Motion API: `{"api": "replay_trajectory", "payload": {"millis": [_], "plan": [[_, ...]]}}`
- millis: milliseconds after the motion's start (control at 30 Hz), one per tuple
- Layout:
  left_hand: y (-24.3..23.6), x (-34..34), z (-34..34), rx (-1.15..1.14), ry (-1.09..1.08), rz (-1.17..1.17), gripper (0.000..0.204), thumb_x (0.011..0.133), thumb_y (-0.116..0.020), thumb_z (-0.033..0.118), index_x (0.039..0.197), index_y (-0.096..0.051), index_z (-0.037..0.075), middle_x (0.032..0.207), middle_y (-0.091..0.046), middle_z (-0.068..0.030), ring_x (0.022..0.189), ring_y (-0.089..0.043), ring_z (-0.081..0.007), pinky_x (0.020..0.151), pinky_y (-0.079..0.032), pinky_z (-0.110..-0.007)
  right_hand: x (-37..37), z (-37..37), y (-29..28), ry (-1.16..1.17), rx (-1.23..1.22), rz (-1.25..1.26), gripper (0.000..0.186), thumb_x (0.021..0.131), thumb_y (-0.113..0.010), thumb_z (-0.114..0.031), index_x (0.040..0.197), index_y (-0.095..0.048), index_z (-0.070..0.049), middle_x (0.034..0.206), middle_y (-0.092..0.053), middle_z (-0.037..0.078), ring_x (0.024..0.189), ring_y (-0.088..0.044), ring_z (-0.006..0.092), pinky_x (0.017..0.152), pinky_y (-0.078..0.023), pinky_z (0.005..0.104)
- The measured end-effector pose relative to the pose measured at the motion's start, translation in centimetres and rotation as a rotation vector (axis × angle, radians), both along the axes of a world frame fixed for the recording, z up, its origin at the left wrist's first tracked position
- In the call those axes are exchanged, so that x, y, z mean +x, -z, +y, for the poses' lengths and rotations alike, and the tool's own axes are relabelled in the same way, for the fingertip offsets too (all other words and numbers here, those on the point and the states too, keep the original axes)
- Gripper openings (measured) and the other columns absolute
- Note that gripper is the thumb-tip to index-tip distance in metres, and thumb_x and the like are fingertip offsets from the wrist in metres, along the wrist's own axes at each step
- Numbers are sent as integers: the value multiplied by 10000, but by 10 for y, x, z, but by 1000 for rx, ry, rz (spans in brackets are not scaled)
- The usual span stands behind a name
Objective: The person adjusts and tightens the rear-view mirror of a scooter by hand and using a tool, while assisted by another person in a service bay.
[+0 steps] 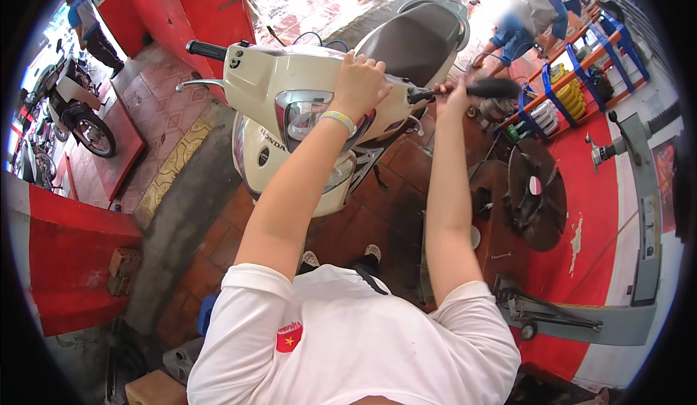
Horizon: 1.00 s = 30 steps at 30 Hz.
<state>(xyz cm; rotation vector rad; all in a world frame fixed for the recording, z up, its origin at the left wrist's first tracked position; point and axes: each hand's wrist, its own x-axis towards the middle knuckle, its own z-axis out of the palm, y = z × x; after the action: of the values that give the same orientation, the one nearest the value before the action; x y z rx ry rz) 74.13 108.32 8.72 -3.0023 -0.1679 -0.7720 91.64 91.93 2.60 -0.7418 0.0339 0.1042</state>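
1. The cream scooter stands before the person, its headlamp partly covered by the left forearm.
2. Left grip lies over the front cowl; palm hidden, so I cannot tell whether it grasps.
3. Right grip curls round a dark stem, mostly hidden.
4. Beside it, a dark rounded object is blurred.

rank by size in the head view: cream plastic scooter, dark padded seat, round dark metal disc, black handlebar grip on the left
1. Cream plastic scooter
2. Dark padded seat and round dark metal disc: too alike to rank
3. Black handlebar grip on the left
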Motion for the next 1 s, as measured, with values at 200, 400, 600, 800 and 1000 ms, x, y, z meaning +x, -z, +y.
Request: {"api": "replay_trajectory", "payload": {"millis": [200, 400, 600, 800, 1000], "plan": [[-2, -5, 4, 26, -37, 15, 394, 769, -595, 434, 964, -579, 92, 940, -630, -69, 987, -553, -210, 953, -320, -401, -95, 32, 6, 360, -531, -501, 264, 841, -600, -221, 975, -524, -5, 804, -581, 104, 778, -574, 209, 785, -446, 337], [14, 4, 8, 96, -32, -103, 360, 759, -601, 421, 921, -592, 100, 905, -634, -77, 942, -575, -214, 923, -339, -416, -12, 54, -24, 87, -1092, -630, 495, 851, -522, -377, 1038, -455, 76, 748, -630, 214, 752, -632, 339, 683, -476, 403], [-8, 14, -16, -39, 95, -138, 211, 724, -546, 249, 772, -606, 53, 701, -630, -136, 690, -624, -280, 668, -477, -394, 68, -37, 30, -128, 194, 24, 237, 885, -493, -254, 741, -447, -71, 581, -535, 105, 515, -549, 238, 702, -547, 414], [9, -7, 15, 119, 45, -137, 258, 741, -571, 298, 826, -616, 58, 724, -640, -142, 702, -626, -283, 678, -471, -405, -111, 17, -15, 106, -643, -371, 210, 828, -618, -230, 890, -580, -34, 765, -575, 47, 744, -543, 147, 705, -437, 278], [9, 4, 11, 104, 3, -92, 328, 743, -609, 355, 859, -623, 49, 752, -643, -148, 757, -625, -298, 739, -455, -417, -47, 31, -47, -52, -1129, -924, 279, 823, -643, -284, 879, -577, -18, 618, -583, 36, 534, -552, 142, 512, -427, 254]]}}
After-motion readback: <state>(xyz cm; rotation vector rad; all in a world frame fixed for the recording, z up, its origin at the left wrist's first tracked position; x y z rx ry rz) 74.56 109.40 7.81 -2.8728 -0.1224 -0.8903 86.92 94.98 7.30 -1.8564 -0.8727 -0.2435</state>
